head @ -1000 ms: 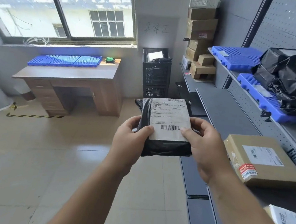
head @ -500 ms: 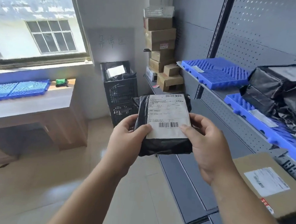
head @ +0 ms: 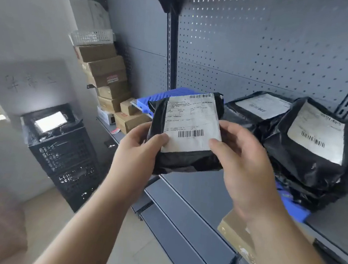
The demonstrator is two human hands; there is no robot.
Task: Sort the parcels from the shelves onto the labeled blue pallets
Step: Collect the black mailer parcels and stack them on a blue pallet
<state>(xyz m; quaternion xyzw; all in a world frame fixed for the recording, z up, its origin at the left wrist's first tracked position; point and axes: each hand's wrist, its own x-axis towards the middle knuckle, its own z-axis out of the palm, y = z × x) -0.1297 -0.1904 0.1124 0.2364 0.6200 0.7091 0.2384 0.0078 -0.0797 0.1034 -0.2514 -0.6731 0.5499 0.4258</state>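
Grey pegboard shelving (head: 261,55); black parcel (head: 188,131), label up, gripped by left hand (head: 137,151) and right hand (head: 248,166); label text illegible, probably blur.

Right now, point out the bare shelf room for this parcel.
Bare grey shelf lies just below the held parcel, left of the piled black parcels. Those parcels crowd the near blue pallet; the far blue pallet is mostly hidden.

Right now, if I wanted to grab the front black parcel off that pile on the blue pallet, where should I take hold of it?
Probably by its two side edges, coming from the front. The front black parcel leans tilted on the pile, label up, with its near face open toward the aisle; its back is close to the pegboard. It looks like a soft bag, so pinch the bulk, not the loose film.
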